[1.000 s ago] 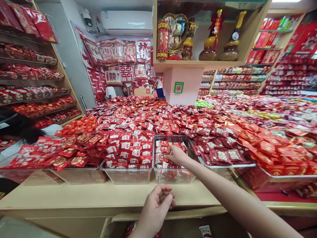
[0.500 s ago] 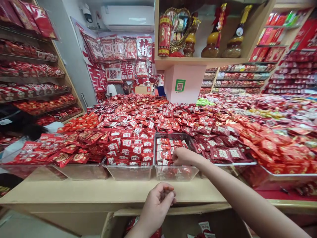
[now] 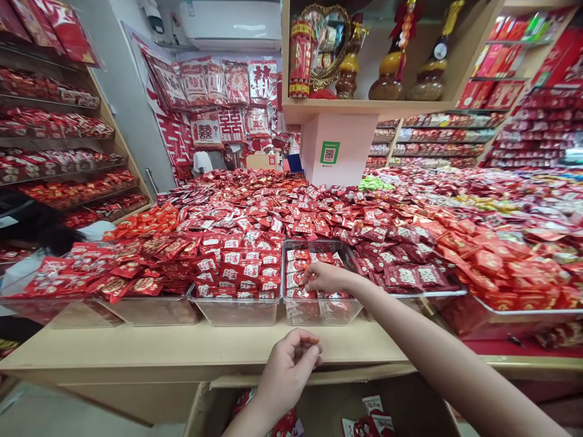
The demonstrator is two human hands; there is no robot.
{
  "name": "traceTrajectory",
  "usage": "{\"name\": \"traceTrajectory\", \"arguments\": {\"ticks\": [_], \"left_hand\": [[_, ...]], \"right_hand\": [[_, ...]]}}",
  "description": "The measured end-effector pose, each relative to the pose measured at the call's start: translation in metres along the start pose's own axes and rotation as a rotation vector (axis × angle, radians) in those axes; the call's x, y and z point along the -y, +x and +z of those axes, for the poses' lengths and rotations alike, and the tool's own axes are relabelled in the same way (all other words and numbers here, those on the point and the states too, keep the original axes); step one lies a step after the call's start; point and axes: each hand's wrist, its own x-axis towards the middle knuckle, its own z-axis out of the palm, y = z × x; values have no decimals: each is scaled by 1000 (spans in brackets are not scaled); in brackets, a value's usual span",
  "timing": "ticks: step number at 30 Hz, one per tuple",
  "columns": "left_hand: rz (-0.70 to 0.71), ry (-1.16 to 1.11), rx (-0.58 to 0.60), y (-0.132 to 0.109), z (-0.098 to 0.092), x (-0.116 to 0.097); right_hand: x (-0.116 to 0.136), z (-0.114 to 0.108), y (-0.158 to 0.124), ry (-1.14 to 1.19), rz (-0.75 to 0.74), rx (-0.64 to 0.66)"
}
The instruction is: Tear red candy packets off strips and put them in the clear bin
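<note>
My right hand is over the clear plastic bin at the centre, its curled fingers touching or just above the red and white packets lined up inside. Whether it pinches a packet is too small to tell. My left hand hovers in front of the counter edge, above an open cardboard box. Its fingers are curled in with the thumb close to them, and nothing shows between them. Some red packets lie down in the box.
Another clear bin of red packets stands directly left. Dark red packets and orange-red packets are heaped to the right. A wooden shelf with bottles overhangs the back. At the far left, a person's dark hair is visible.
My right hand has shifted slightly left and up over the bin, and its fingertips show more. My left hand has hardly moved. The view has shifted slightly.
</note>
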Motion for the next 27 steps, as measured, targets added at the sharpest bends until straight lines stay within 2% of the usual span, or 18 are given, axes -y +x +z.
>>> {"name": "traceTrajectory", "arguments": {"ticks": [8, 18, 21, 23, 24, 25, 27], "left_hand": [[14, 33, 18, -1, 0, 2], [21, 45, 11, -2, 0, 1], [6, 25, 0, -2, 0, -1], [-7, -8, -15, 0, 0, -1], [-11, -33, -22, 0, 0, -1], [-12, -60, -29, 1, -1, -1], [-4, -106, -42, 2, -1, -1]], "right_hand": [[-2, 7, 0, -176, 52, -76], [-6, 6, -6, -188, 56, -138], [5, 0, -25, -203, 82, -297], [16, -5, -52, -164, 36, -373], [21, -5, -69, -120, -18, -335], [24, -2, -86, -59, -91, -220], [26, 19, -115, 57, -205, 165]]}}
